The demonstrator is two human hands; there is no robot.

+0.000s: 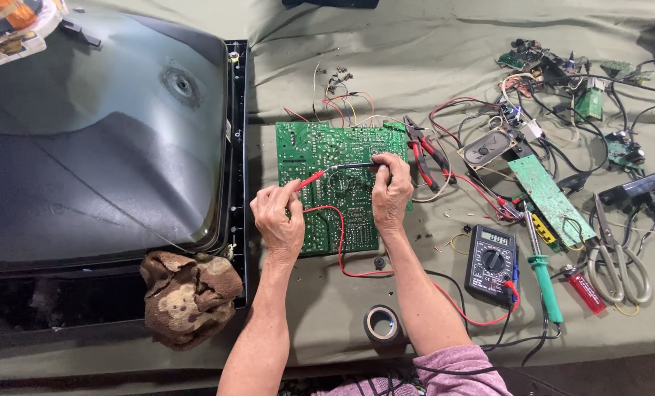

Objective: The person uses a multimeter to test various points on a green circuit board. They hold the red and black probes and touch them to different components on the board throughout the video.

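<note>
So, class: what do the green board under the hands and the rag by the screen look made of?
Green board: rigid, glossy laminate, probably fibreglass, judging by its flat shiny face with fine printed lines. Rag: soft brown woven or knitted cloth, crumpled and matte.

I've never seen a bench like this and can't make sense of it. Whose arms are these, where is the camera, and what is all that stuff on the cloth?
There is no machine here: these are a person's two bare hands, filmed by a camera worn on the head and looking down. The left hand holds a red test probe, the right hand a black probe; both tips rest on a green circuit board. Red and black leads run to a multimeter.

Everything lies on an olive cloth. On the left sits a big grey picture tube in its frame, with a brown rag at its corner. To the right are red-handled pliers, a small speaker, a narrow green board, a green-handled screwdriver, scissors, a roll of black tape and a tangle of wires and parts.
</note>
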